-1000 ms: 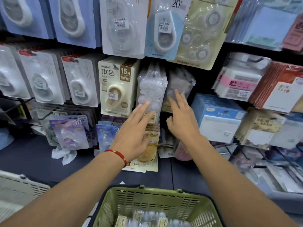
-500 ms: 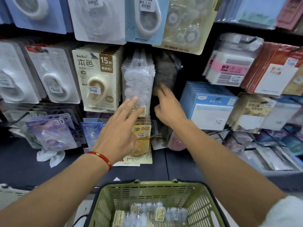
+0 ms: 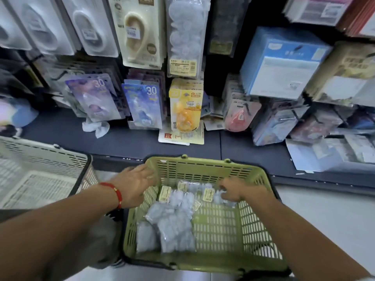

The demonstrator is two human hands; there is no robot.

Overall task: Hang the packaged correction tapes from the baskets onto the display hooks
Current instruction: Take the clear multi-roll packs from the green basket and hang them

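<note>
Left grip (image 3: 135, 186) spread flat; right grip (image 3: 235, 189) curled downward.

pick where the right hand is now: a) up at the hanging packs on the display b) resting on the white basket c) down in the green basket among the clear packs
c, the right hand reaches into the green basket, fingers down among the clear packs.

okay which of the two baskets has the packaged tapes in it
The green basket, between both hands; clear packets lie inside. The white basket on the left shows none.

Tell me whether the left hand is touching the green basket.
Cannot tell. In the blurred head view, the left hand overlaps the green basket at its far-left corner, but neither contact nor gap shows.
</note>
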